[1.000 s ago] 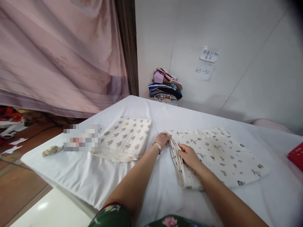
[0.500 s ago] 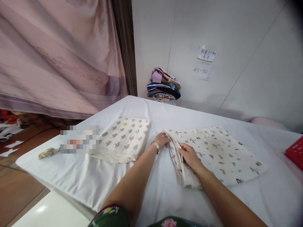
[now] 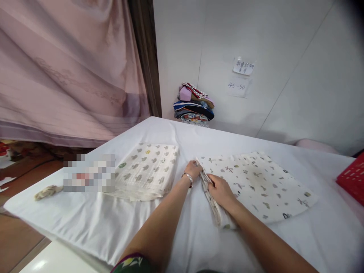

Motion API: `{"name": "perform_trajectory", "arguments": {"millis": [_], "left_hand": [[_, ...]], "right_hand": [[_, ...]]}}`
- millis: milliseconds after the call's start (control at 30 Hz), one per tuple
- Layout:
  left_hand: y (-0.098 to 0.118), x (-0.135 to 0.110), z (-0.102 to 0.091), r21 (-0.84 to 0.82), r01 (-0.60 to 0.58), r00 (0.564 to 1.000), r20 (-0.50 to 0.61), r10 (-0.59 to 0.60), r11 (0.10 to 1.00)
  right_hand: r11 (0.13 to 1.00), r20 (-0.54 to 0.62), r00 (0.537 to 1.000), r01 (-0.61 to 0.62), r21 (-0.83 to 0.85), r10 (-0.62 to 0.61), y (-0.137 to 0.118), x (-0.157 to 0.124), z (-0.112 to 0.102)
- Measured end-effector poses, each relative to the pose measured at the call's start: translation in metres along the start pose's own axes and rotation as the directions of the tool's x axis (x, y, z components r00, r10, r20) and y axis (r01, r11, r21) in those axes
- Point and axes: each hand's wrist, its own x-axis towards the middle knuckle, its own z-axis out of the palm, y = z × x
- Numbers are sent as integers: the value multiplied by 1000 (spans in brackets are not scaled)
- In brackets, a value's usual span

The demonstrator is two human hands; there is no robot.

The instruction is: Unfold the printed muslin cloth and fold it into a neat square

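A cream cloth printed with small plants and animals (image 3: 256,185) lies flat on the white-covered table (image 3: 93,223), its left edge bunched into layers. My left hand (image 3: 193,169), with a silver bracelet at the wrist, pinches the far end of that layered edge. My right hand (image 3: 220,190) grips the same edge a little nearer to me, fingers closed on the folds. To the left rests a folded cream cloth with green motifs (image 3: 145,170), untouched.
A stack of folded colourful clothes (image 3: 193,106) sits at the table's far end against the white wall with paper notes (image 3: 240,77). A red basket (image 3: 352,178) is at the right edge. A small knotted rag (image 3: 45,192) lies far left. A pink curtain (image 3: 71,68) hangs left.
My right hand has slid a little farther up the layered edge toward my left hand. The view has shifted slightly to the right; the cloths have stayed in place.
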Motion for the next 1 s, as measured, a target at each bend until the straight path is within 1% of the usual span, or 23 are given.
{"name": "perform_trajectory", "arguments": {"millis": [133,267,367,467,533,600,667,733,800,833,867,900,933,967,1000], "left_hand": [[4,-1,-1,29,-17,1000,-1,17,999],[11,-5,-3,40,-33,999,44,32,999],[11,-4,-4,70,-72,996,48,69,995],[8,2,-4,134,-110,994,12,109,985],[5,6,-4,172,-121,992,-13,125,978],[4,10,-4,203,-117,992,-27,125,972],[3,12,-6,225,-109,992,-38,120,968],[4,14,-7,229,-105,992,-42,118,968],[5,14,-8,230,-96,993,-49,110,969],[5,14,-9,235,-85,993,-54,101,968],[6,14,-10,242,-74,994,-58,91,967],[7,14,-11,251,-65,995,-60,83,966],[8,13,-11,257,-59,995,-63,78,965],[10,12,-12,261,-59,995,-65,78,964],[11,11,-12,263,-62,994,-69,83,963]], "right_hand": [[1000,-18,1000,-14,-6,13,1,3,4],[999,-4,1000,9,-34,-9,-4,5,4],[999,30,1000,-5,-42,7,-12,3,-4],[998,75,997,-3,-68,8,-18,-13,-15],[994,105,993,66,-83,-58,-20,-34,-21],[980,143,976,179,-89,-165,-18,-61,-24],[950,201,941,295,-99,-271,-15,-87,-26],[914,262,899,389,-114,-350,-13,-108,-32],[880,319,850,467,-89,-419,-11,-120,-45],[870,320,837,488,-69,-444,-8,-124,-54],[866,295,837,496,-54,-461,-2,-127,-65],[876,236,858,480,-52,-456,8,-129,-77],[902,127,901,426,-72,-416,24,-130,-90],[934,-11,938,344,-97,-346,44,-131,-103],[974,-172,961,202,-101,-217,69,-132,-116]]}}
